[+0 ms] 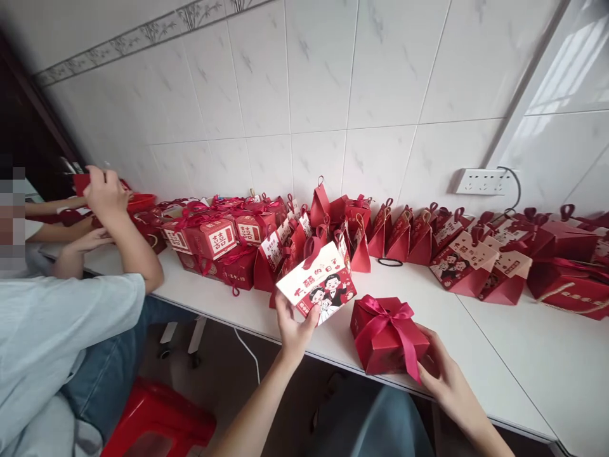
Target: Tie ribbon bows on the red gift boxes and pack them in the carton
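My left hand (295, 331) grips a cream-and-red gift box (328, 289) by its lower edge, thumb on the front. The box is tilted above the table's front edge and shows a cartoon bride and groom. My right hand (440, 368) holds the right side of a dark red gift box (387, 343), which sits at the table edge. A shiny magenta ribbon (387, 320) is tied in a bow over that box, and one tail hangs down its front near my thumb. Some of my right fingers are hidden behind the box.
Ribboned red boxes (221, 240) are stacked on the white table (419, 298) at left, with several peaked red boxes (397, 235) along the wall. More boxes (568, 279) stand at right. A co-worker (71, 343) sits left near a red stool (157, 419). A power strip (483, 182) hangs behind.
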Motion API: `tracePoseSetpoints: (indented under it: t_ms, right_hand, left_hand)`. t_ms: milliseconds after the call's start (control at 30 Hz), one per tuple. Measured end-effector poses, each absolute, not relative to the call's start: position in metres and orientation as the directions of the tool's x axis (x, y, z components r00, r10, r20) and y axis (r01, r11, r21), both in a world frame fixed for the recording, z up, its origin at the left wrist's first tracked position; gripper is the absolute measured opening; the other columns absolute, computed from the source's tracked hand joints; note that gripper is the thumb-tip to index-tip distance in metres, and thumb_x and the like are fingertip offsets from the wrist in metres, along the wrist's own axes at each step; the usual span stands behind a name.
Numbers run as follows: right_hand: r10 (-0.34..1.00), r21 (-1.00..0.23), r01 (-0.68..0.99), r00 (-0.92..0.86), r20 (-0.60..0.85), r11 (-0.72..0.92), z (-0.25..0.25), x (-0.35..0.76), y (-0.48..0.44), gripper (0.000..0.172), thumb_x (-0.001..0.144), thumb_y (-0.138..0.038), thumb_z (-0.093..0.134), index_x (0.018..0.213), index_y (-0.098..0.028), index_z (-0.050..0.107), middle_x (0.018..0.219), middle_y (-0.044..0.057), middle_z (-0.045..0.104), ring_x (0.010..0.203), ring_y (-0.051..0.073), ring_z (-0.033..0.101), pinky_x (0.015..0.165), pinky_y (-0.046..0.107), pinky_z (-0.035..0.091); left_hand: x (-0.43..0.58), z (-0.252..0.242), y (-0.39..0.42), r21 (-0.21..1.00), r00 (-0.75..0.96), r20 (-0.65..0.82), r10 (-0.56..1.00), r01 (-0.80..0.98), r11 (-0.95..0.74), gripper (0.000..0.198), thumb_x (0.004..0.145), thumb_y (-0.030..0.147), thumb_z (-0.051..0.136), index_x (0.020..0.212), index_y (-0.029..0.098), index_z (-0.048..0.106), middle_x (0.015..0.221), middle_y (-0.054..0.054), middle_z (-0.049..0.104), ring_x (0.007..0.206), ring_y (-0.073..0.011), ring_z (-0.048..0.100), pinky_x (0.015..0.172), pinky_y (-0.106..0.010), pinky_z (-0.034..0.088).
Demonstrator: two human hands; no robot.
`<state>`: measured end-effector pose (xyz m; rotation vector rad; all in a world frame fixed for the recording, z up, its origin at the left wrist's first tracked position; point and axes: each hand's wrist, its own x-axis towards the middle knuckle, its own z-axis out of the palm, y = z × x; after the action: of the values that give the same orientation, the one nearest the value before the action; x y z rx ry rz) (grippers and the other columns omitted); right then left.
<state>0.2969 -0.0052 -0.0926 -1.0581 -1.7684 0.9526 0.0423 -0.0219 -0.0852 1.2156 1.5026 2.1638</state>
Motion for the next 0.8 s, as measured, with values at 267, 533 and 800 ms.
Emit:
tracePoseSetpoints:
  t_ms: [267, 533, 800]
  right_hand:
    - [0.925, -0.906, 0.270, -0.287, 0.248, 0.326, -0.097, 0.299, -0.003, 0.050, 0.076, -0.058, 0.057, 0.111, -0.024, 0.050, 0.103, 0.011, 0.069, 0.088, 0.028, 0.068, 0.078, 0.037, 0.056]
    - [0.889, -0.924, 0.138, -0.354, 0.290, 0.357, -0.092, 0.292, -0.004, 0.044, 0.084, -0.048, 0.055, 0.119, -0.022, 0.045, 0.120, 0.013, 0.061, 0.107, 0.028, 0.062, 0.089, 0.039, 0.051]
    - [0.891, -0.920, 0.123, -0.325, 0.316, 0.372, -0.085, 0.287, -0.006, 0.038, 0.084, -0.041, 0.057, 0.114, -0.020, 0.047, 0.113, 0.010, 0.063, 0.098, 0.024, 0.063, 0.087, 0.037, 0.050]
  left_hand:
    - [0.018, -0.026, -0.043, 0.711, -0.746, 0.644, 0.167, 0.504, -0.491, 0.071, 0.069, 0.058, 0.065, 0.122, 0.019, 0.040, 0.111, -0.014, 0.062, 0.095, -0.0233, 0.065, 0.080, -0.035, 0.054]
    - [0.043, -0.011, -0.016, 0.711, -0.524, 0.694, 0.494, 0.393, -0.583, 0.061, 0.067, 0.045, 0.072, 0.115, 0.020, 0.044, 0.112, -0.012, 0.061, 0.102, -0.0243, 0.062, 0.085, -0.035, 0.053]
    - [0.104, -0.007, 0.078, 0.850, -0.115, 0.480, 0.870, 0.306, -0.429, 0.050, 0.063, 0.036, 0.073, 0.103, 0.019, 0.049, 0.109, -0.009, 0.060, 0.099, -0.0224, 0.061, 0.086, -0.035, 0.048]
